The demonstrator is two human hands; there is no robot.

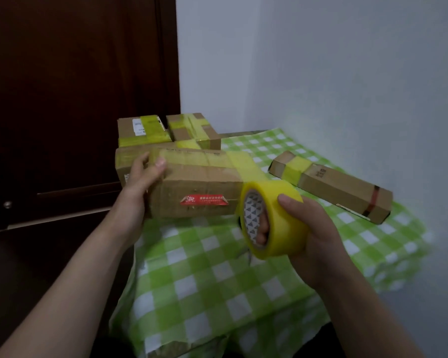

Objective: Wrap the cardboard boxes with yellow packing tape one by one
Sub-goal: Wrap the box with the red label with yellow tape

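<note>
Our left hand [142, 177] grips the cardboard box [199, 187] by its left end, frame centre; our right hand [313, 233] clasps the tape roll [279, 220], fingers [261, 228] through its core, at the box's right edge; the table [204, 280] lies bare below.

— Where does the single view look from?
— The person's head, facing forward and down, close above the worktop [197, 285]; dark door [62, 73] upper left, wall [347, 73] upper right.

- Cardboard box [199, 182] — matt brown, scuffed, banded with glossy tape.
- Tape roll [272, 218] — shiny translucent yellow plastic.
- Tablecloth [217, 280] — smooth green-checked sheet.
- Door [75, 86] — dark wood.
</note>
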